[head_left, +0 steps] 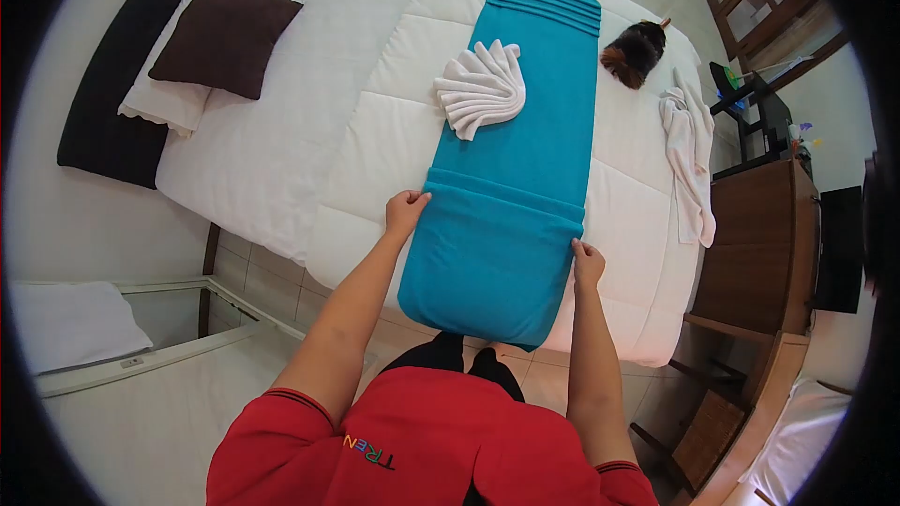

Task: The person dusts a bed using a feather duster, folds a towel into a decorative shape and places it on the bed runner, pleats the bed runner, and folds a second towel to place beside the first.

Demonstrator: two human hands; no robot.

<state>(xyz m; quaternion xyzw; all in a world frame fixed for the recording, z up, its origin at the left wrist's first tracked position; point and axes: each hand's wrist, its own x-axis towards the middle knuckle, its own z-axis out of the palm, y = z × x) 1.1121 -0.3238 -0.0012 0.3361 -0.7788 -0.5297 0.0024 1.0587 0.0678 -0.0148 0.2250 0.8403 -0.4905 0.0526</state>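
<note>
A teal bed runner (525,136) lies across the white quilt (380,136), with several narrow pleats at its far end. Nearer me, one fold crosses its width, and its near end hangs over the bed's edge. My left hand (406,213) pinches the runner's left edge at that fold. On the opposite edge, slightly lower, my right hand (588,262) is closed on the cloth between thumb and fingers. Beyond the fold, a white towel folded into a fan (483,89) rests partly on the runner and partly on the quilt.
A dark, furry cat-like animal (636,53) lies right of the runner. A crumpled white towel (689,159) drapes over the bed's right side. A brown cushion (225,35) leans on a white pillow (167,101) by the black headboard (103,98). A wooden cabinet (750,248) stands at right.
</note>
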